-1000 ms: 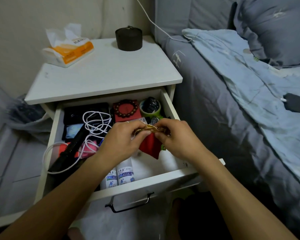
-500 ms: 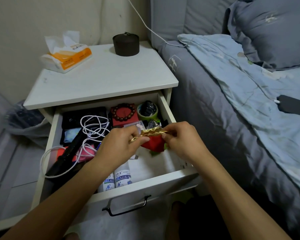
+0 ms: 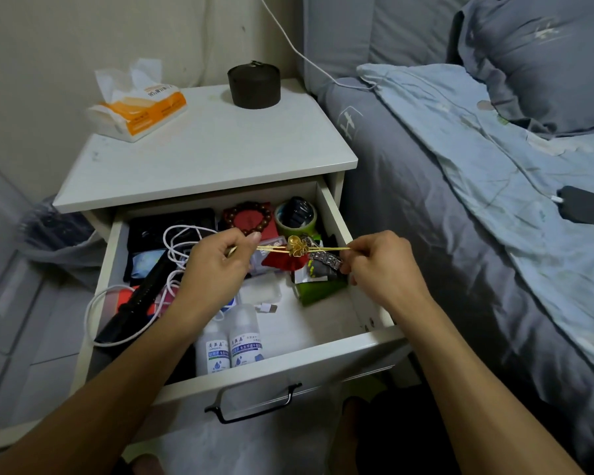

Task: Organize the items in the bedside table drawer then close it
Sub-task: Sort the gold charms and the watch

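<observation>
The white bedside drawer [image 3: 288,366] stands pulled open. Above it hangs a small red drawstring pouch [image 3: 284,261] with a gathered gold top. My left hand [image 3: 216,265] pinches its gold cords on the left, and my right hand [image 3: 379,265] pinches them on the right, so the cords run taut between the two hands. In the drawer lie a tangled white cable [image 3: 175,248], a black flashlight [image 3: 134,303], two white bottles [image 3: 232,341], a wooden bead bracelet [image 3: 251,219] on a red box, a green tape roll [image 3: 294,221], a metal watch band [image 3: 326,259] and a green packet [image 3: 318,291].
On the table top [image 3: 213,156] sit a tissue pack [image 3: 136,109] and a black round tin [image 3: 253,85]. A bed with grey and blue bedding [image 3: 477,186] adjoins on the right, with a dark device [image 3: 587,209] on it. A bin with a plastic liner [image 3: 54,234] stands at the left.
My hands have moved apart, pulling the gold cords out sideways. The pouch's mouth has drawn shut into a gathered gold knot. The view has tilted down slightly.
</observation>
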`<state>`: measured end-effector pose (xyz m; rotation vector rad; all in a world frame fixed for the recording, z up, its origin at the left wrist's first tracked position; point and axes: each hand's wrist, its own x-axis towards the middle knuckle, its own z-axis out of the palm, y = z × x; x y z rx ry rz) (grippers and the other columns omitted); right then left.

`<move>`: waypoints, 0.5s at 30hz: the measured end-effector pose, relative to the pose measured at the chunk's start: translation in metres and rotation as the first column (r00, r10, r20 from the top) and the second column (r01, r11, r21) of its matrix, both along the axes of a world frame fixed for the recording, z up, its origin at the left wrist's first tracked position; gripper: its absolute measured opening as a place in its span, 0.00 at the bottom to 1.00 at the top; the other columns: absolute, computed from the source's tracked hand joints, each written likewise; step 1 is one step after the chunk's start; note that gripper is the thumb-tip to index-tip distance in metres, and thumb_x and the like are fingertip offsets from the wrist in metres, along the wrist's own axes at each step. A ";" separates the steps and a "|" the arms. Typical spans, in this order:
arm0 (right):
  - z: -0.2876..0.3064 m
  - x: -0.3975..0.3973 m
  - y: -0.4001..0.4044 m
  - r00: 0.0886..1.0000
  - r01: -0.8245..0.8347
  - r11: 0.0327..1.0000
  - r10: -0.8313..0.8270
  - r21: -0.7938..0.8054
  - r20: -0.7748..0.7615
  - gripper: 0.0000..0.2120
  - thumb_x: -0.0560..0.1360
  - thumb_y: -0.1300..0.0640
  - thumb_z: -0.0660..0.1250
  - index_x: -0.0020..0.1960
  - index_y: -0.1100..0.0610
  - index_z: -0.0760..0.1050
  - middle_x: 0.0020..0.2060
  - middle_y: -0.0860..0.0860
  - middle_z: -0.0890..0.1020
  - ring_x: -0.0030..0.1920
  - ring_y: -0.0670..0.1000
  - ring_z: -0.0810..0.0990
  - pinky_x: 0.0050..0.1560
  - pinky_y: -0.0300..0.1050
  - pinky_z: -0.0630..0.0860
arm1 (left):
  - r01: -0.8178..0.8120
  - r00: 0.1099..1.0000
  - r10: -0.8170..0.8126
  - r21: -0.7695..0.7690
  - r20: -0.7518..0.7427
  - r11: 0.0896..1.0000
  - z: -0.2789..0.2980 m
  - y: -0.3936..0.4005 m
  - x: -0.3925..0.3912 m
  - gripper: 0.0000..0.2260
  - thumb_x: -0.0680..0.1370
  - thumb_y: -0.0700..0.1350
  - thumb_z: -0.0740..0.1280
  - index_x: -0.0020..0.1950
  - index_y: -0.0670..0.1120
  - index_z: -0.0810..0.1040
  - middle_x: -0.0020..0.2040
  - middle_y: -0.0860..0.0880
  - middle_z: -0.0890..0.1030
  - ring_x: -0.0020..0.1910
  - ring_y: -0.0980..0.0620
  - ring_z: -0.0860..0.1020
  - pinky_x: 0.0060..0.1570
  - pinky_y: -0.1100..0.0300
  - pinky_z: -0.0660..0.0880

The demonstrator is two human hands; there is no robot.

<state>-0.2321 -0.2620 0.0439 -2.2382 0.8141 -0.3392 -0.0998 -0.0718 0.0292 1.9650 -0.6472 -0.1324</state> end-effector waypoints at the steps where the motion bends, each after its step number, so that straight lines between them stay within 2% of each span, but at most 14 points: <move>1: 0.000 0.000 -0.001 1.000 -0.016 1.000 0.016 0.001 0.001 0.10 0.75 0.58 0.63 0.40 0.54 0.82 0.33 0.52 0.83 0.38 0.54 0.80 0.41 0.53 0.80 | 0.041 0.999 -0.041 0.001 -0.028 0.999 0.000 0.001 -0.001 0.18 0.81 0.50 0.65 0.36 0.40 0.74 0.32 0.47 0.77 0.35 0.47 0.77 0.40 0.53 0.73; 3: 0.000 -0.001 -0.001 0.998 -0.056 0.998 0.056 -0.013 -0.009 0.10 0.77 0.57 0.62 0.43 0.54 0.81 0.34 0.52 0.82 0.36 0.51 0.79 0.37 0.46 0.77 | 0.115 0.984 -0.117 -0.025 -0.135 0.993 0.001 0.000 -0.003 0.19 0.81 0.51 0.64 0.38 0.38 0.74 0.34 0.47 0.78 0.36 0.52 0.79 0.43 0.59 0.76; 5: 0.001 -0.001 0.001 0.993 -0.109 0.993 0.107 -0.040 -0.045 0.09 0.78 0.56 0.62 0.43 0.53 0.80 0.33 0.50 0.80 0.33 0.48 0.76 0.29 0.35 0.69 | 0.147 0.939 -0.164 -0.078 -0.302 0.986 0.003 -0.002 -0.006 0.18 0.81 0.51 0.63 0.43 0.36 0.76 0.42 0.46 0.84 0.45 0.49 0.84 0.49 0.57 0.81; 6: 0.000 0.000 0.004 0.989 -0.139 0.989 0.136 -0.049 -0.065 0.09 0.78 0.56 0.62 0.44 0.53 0.80 0.33 0.49 0.79 0.32 0.47 0.74 0.27 0.35 0.66 | 0.147 0.914 -0.170 -0.089 -0.369 0.985 0.005 -0.004 -0.009 0.18 0.82 0.50 0.62 0.45 0.35 0.75 0.44 0.46 0.86 0.47 0.49 0.85 0.49 0.56 0.81; 7: 0.000 0.000 0.007 0.982 -0.171 0.984 0.166 -0.056 -0.084 0.08 0.78 0.56 0.62 0.46 0.53 0.81 0.35 0.49 0.79 0.33 0.48 0.74 0.29 0.35 0.66 | 0.139 0.895 -0.165 -0.092 -0.415 0.986 0.007 -0.006 -0.011 0.17 0.82 0.50 0.62 0.46 0.36 0.75 0.44 0.46 0.86 0.47 0.49 0.85 0.47 0.57 0.82; 9: -0.003 0.003 0.014 0.962 -0.249 0.967 0.240 -0.053 -0.133 0.10 0.77 0.56 0.63 0.55 0.52 0.81 0.46 0.52 0.82 0.43 0.50 0.78 0.40 0.38 0.71 | 0.115 0.875 -0.140 -0.081 -0.463 0.990 0.010 -0.007 -0.015 0.15 0.82 0.52 0.61 0.45 0.40 0.74 0.43 0.46 0.86 0.45 0.48 0.85 0.43 0.58 0.82; 11: -0.004 0.003 0.022 0.919 -0.353 0.935 0.344 -0.016 -0.193 0.17 0.76 0.53 0.67 0.65 0.50 0.75 0.57 0.50 0.80 0.55 0.50 0.79 0.53 0.40 0.74 | 0.098 0.866 -0.117 -0.065 -0.486 0.993 0.013 -0.006 -0.017 0.14 0.82 0.53 0.61 0.45 0.42 0.73 0.42 0.45 0.86 0.44 0.47 0.85 0.41 0.58 0.80; 12: -0.004 0.004 0.027 0.889 -0.411 0.912 0.402 0.005 -0.219 0.22 0.75 0.50 0.69 0.68 0.50 0.73 0.60 0.49 0.79 0.58 0.49 0.78 0.55 0.39 0.72 | 0.083 0.862 -0.108 -0.071 -0.495 0.994 0.013 -0.005 -0.016 0.14 0.82 0.53 0.61 0.46 0.43 0.73 0.42 0.45 0.86 0.44 0.46 0.85 0.41 0.58 0.80; 14: -0.005 0.006 0.034 0.836 -0.491 0.871 0.482 0.034 -0.261 0.28 0.72 0.45 0.72 0.69 0.50 0.72 0.60 0.47 0.78 0.57 0.48 0.78 0.56 0.38 0.72 | 0.053 0.842 -0.102 -0.107 -0.529 0.993 0.014 -0.005 -0.017 0.14 0.82 0.53 0.61 0.46 0.43 0.73 0.43 0.44 0.86 0.44 0.45 0.85 0.42 0.55 0.82; 15: -0.005 0.006 0.035 0.822 -0.512 0.858 0.501 0.036 -0.269 0.27 0.70 0.43 0.73 0.66 0.50 0.74 0.57 0.46 0.79 0.54 0.47 0.79 0.54 0.39 0.73 | 0.038 0.826 -0.109 -0.138 -0.553 0.990 0.015 -0.005 -0.018 0.13 0.82 0.52 0.61 0.45 0.43 0.73 0.43 0.44 0.86 0.44 0.45 0.85 0.42 0.54 0.82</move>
